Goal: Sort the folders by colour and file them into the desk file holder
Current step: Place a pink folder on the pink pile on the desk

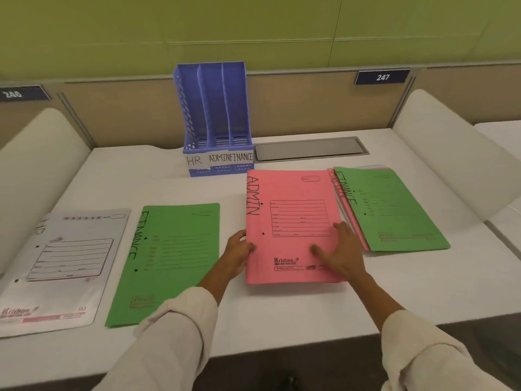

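A pink folder [290, 193] marked ADMIN lies in the middle of the white desk. My left hand [238, 251] grips its left edge near the bottom. My right hand [342, 252] rests flat on its lower right part, fingers spread. A green FINANCE folder [172, 258] lies to the left, and a white HR folder [62, 266] lies further left. On the right is a stack with a green FINANCE folder [394, 210] on top and pink edges showing under it. The blue file holder [217, 119] stands empty at the back, its slots labelled HR, ADMIN, FINANCE.
A grey cable hatch [310, 149] is set in the desk right of the holder. White curved dividers [451, 156] flank the desk on both sides. A low partition with number plates 246 and 247 [382, 77] runs behind.
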